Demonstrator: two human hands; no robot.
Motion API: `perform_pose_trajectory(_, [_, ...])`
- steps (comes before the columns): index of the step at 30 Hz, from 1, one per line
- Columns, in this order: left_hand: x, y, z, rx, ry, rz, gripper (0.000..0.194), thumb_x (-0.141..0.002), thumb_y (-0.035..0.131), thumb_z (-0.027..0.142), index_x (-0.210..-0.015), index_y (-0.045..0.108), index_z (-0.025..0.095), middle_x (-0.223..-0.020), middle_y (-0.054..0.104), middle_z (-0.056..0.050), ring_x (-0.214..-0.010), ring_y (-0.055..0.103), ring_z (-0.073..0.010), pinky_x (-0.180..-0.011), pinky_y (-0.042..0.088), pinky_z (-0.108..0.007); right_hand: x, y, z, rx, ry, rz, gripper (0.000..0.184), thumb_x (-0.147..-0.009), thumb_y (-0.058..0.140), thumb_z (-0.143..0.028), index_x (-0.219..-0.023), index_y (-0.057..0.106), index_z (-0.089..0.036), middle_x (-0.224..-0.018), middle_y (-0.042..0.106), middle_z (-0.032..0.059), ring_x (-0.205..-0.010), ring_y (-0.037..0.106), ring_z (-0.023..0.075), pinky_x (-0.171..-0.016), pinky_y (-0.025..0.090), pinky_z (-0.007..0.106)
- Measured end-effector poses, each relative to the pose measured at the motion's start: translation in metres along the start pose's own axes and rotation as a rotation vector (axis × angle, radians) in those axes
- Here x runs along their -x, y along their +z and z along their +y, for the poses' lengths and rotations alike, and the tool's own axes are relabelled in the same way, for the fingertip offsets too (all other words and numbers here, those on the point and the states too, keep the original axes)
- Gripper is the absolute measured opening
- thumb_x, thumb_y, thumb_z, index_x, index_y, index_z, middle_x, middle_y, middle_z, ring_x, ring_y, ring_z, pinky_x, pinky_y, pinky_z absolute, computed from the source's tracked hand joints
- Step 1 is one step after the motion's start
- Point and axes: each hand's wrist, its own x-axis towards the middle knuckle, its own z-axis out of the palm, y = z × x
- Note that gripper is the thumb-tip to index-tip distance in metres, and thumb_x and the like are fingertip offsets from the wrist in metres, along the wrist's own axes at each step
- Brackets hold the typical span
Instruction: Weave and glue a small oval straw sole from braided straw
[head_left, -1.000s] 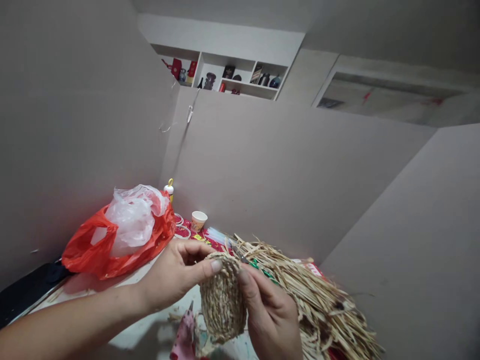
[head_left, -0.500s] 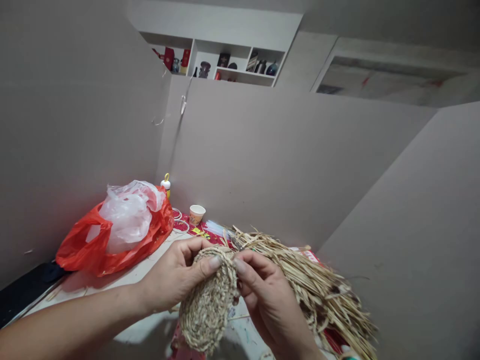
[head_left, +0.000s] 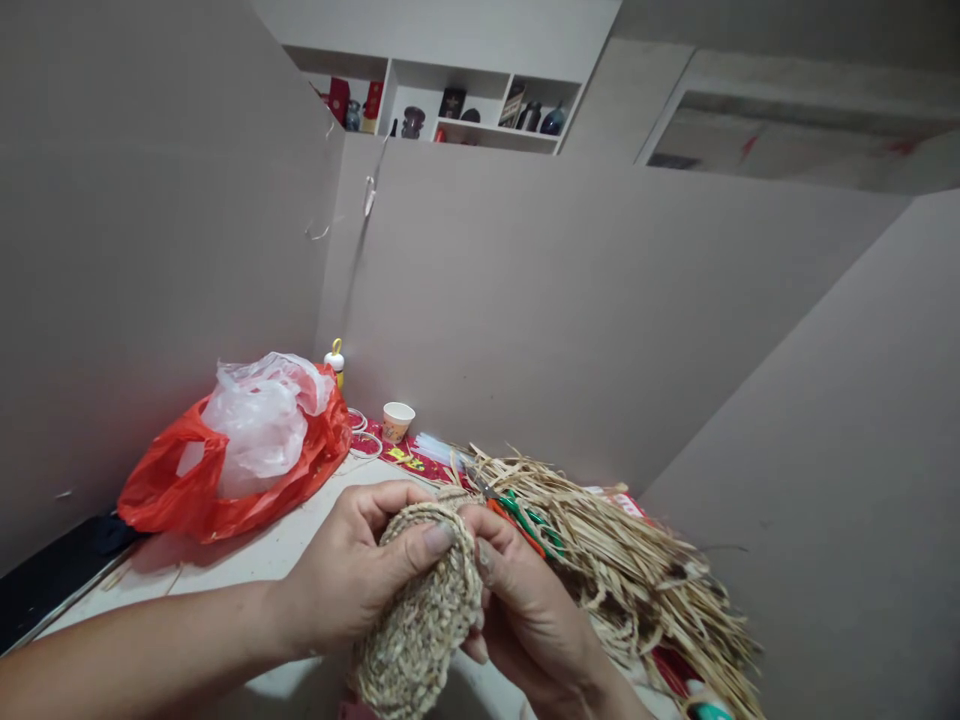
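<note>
A woven straw piece (head_left: pixel 420 630), coiled from thick braided cord, hangs tilted between my hands over the table. My left hand (head_left: pixel 375 560) grips its upper left edge, thumb pressed on the face and fingers behind. At the right rim, my right hand (head_left: pixel 517 590) pinches the edge between thumb and fingers; part of its fingertips is hidden behind the weave. Just beyond the right hand lie scissors (head_left: pixel 529 525) with green and orange handles, resting against a heap of dry straw strands (head_left: pixel 630 560).
A red plastic bag (head_left: pixel 180 480) with a crumpled white plastic bag (head_left: pixel 259 425) stands at the left. Toward the wall are a paper cup (head_left: pixel 397 422), white rings (head_left: pixel 366 446) and a yellow-and-white bottle (head_left: pixel 335 362). Walls enclose the table (head_left: pixel 300 560) behind and at both sides.
My right hand has shifted slightly lower along the rim, and the woven piece has tilted a little. The scissors' handles now show beyond my right hand. The camera view has shifted slightly.
</note>
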Motion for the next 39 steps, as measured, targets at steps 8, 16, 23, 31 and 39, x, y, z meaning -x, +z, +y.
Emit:
perform_pose_trajectory(8, [0.004, 0.004, 0.006, -0.014, -0.036, -0.008, 0.025, -0.08, 0.07, 0.038, -0.079, 0.06, 0.015, -0.065, 0.067, -0.002, -0.053, 0.066, -0.0146, -0.05, 0.053, -0.024, 0.004, 0.004, 0.005, 0.131, -0.026, 0.036, 0.039, -0.067, 0.082, -0.046, -0.069, 0.054, -0.019, -0.049, 0.061, -0.0052, -0.029, 0.049, 0.0058, -0.029, 0.041, 0.013])
perform_pose_trajectory(16, [-0.007, 0.0, 0.011, -0.115, 0.051, 0.045, 0.02, -0.081, 0.07, 0.034, -0.078, 0.066, 0.014, -0.068, 0.064, 0.001, -0.061, 0.059, -0.0088, -0.059, 0.048, -0.019, 0.007, 0.0, -0.015, 0.371, -0.416, 0.088, 0.041, -0.066, 0.079, -0.054, -0.089, 0.065, -0.023, -0.071, 0.063, -0.0005, -0.053, 0.055, 0.0116, -0.047, 0.049, 0.021])
perform_pose_trajectory(23, [-0.007, -0.003, 0.005, -0.166, 0.095, 0.217, 0.02, -0.079, 0.071, 0.034, -0.081, 0.068, 0.015, -0.072, 0.065, 0.0, -0.065, 0.056, -0.0106, -0.063, 0.046, -0.022, 0.016, 0.025, -0.003, 0.741, -0.341, 0.275, 0.047, -0.075, 0.075, -0.039, -0.117, 0.058, -0.026, -0.081, 0.067, 0.0012, -0.071, 0.06, 0.0183, -0.061, 0.048, 0.027])
perform_pose_trajectory(31, [-0.011, -0.014, 0.023, -0.402, 0.217, 0.267, 0.033, -0.085, 0.061, 0.045, -0.099, 0.072, 0.017, -0.089, 0.071, -0.007, -0.084, 0.06, -0.0197, -0.077, 0.046, -0.031, 0.01, 0.019, -0.011, 0.729, -0.175, 0.132, 0.024, -0.086, 0.062, -0.042, -0.089, 0.067, -0.019, -0.074, 0.059, 0.0006, -0.071, 0.054, 0.0179, -0.067, 0.044, 0.028])
perform_pose_trajectory(39, [-0.018, -0.024, 0.015, -0.228, -0.139, 0.016, 0.04, -0.091, 0.052, 0.044, -0.128, 0.059, 0.03, -0.143, 0.051, -0.006, -0.131, 0.043, -0.0254, -0.108, 0.03, -0.045, 0.009, 0.02, -0.002, 0.926, -0.092, -0.057, 0.024, -0.088, 0.056, -0.042, -0.082, 0.059, -0.019, -0.073, 0.051, -0.0012, -0.068, 0.044, 0.0149, -0.064, 0.04, 0.026])
